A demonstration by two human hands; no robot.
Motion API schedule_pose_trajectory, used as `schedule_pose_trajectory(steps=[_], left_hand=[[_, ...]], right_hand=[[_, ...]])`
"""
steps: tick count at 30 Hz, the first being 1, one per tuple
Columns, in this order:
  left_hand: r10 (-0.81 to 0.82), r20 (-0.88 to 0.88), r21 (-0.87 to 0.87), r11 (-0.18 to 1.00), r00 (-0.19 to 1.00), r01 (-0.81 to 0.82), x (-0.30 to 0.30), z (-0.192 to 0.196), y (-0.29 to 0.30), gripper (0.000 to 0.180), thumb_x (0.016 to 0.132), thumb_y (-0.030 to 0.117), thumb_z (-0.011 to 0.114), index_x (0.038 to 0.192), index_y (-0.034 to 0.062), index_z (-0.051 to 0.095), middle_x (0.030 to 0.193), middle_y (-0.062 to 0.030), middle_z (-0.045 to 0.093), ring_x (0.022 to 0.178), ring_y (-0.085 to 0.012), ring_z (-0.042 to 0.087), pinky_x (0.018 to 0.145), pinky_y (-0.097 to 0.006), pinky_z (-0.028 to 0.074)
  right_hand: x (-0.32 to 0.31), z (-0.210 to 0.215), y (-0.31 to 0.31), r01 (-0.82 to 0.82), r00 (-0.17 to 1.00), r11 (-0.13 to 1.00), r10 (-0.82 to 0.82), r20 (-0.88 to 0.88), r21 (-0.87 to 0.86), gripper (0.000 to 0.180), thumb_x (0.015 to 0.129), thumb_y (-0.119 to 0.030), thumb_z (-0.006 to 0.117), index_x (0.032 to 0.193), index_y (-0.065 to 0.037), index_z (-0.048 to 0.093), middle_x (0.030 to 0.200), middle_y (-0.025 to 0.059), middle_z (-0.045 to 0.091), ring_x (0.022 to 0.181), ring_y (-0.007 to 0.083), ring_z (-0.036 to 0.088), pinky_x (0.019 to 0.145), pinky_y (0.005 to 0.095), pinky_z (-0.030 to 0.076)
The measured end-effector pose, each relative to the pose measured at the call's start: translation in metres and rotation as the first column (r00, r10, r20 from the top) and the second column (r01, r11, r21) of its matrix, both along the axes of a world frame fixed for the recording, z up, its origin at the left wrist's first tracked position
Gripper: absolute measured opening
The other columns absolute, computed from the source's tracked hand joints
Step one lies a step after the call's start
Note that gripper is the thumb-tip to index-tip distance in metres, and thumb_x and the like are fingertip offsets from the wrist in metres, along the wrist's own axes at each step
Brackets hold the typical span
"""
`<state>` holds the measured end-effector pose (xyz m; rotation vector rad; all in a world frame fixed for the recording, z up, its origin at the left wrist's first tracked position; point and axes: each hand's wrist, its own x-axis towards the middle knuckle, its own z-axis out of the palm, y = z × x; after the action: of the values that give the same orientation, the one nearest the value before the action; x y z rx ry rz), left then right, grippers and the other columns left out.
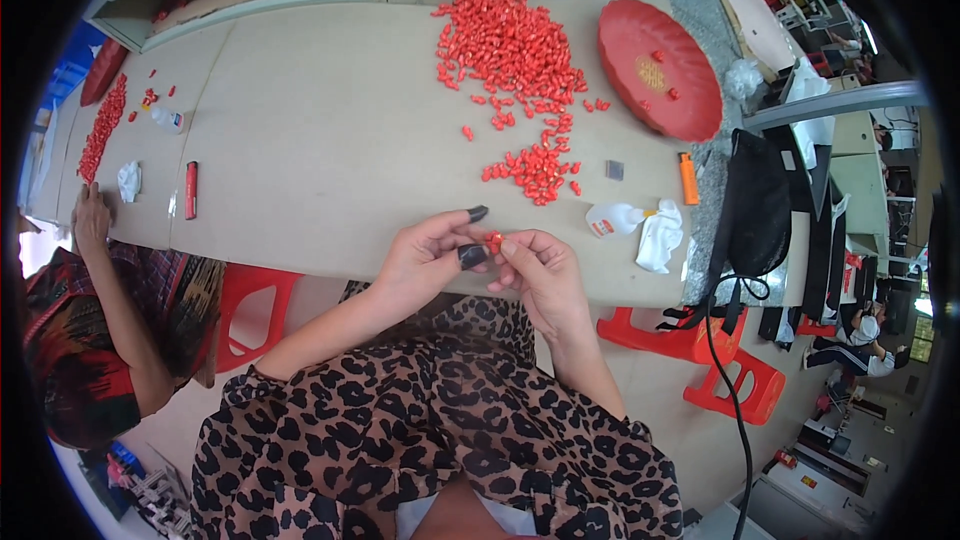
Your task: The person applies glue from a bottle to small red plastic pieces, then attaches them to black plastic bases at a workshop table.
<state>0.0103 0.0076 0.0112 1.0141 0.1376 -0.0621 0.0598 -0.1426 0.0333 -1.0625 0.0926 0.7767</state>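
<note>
Between the fingertips of both hands is a small red piece [494, 241] with a pale spot, held just above the table's near edge. My left hand [432, 252] pinches it from the left, black covers on its thumb and a fingertip. My right hand [540, 275] grips it from the right between thumb and forefinger. Beyond my hands lies a small heap of similar glossy red pieces [537, 172], and a much larger heap [505, 40] spreads farther back. A white glue bottle [614, 220] with a yellow tip lies right of my hands, beside a crumpled white tissue [660, 236].
An orange lighter [688, 178], a small grey square [614, 170] and a red scalloped tray [625, 55] are on the right. A black bag [755, 205] hangs beyond the table's right end. At the left, a co-worker's hand [91, 215] touches another row of red pieces [103, 130].
</note>
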Motion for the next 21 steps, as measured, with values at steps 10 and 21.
schedule_pose_trajectory(steps=[10,21], left_hand=[[0.207,0.037,0.204,0.956,0.978,-0.211,0.027,0.023,0.052,0.019,0.081,0.0,0.043,0.099,-0.0036,0.048,0.088,-0.0094,0.054,0.073,-0.014,0.054,0.064,-0.026,0.048],[0.513,0.112,0.69,0.576,0.851,-0.438,0.167,0.025,0.212,0.021,0.075,-0.004,0.041,0.095,-0.0077,0.049,0.073,-0.0079,0.054,0.063,-0.0115,0.054,0.052,-0.023,0.046]], right_hand=[[0.151,0.018,0.041,0.597,0.708,0.457,-0.686,-0.166,0.66,0.011,0.083,-0.008,0.045,0.077,0.001,0.045,0.068,0.0053,0.051,0.063,0.0108,0.049,0.06,0.0209,0.045],[0.071,0.019,0.081,0.279,0.918,0.895,-0.355,0.176,0.349,0.01,0.082,-0.006,0.046,0.085,0.002,0.051,0.072,0.0059,0.052,0.058,0.0091,0.049,0.049,0.0217,0.043]])
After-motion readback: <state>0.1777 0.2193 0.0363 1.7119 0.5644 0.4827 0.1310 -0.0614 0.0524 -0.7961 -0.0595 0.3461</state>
